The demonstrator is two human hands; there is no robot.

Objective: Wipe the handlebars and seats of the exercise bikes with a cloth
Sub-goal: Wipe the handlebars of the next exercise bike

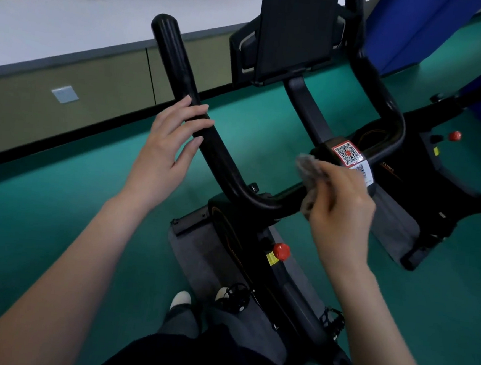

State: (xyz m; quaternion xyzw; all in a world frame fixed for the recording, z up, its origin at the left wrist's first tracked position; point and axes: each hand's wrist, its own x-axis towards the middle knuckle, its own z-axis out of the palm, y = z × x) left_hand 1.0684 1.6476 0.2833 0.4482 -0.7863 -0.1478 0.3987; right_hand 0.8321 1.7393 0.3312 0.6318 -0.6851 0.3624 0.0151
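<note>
— Position of the hands?

— Apart, one on each side of the bike (262, 213). The left hand (168, 148) rests on the left arm of the handlebar (184, 74), with fairly straight fingers laid across it rather than wrapped round. I judge that it is there to steady the bar and the person's lean.

— And the cloth?

— The grey cloth (309, 173) is bunched in the right hand (341, 207), whose fingers are curled round it. It sits at the middle crossbar, just beside the QR sticker (348, 153). The image is blurred there, so I cannot tell whether the cloth touches the bar.

— Why hold it there?

— Probably to work the centre section, where both arms of the bar join below the screen mount (297, 31).

— Seat?

— Not in view. The red knob (281, 251) and frame show below, standing on the green floor (59, 197).

— Progress?

— In my judgement the handlebar stage is under way and the seats are outstanding.
</note>
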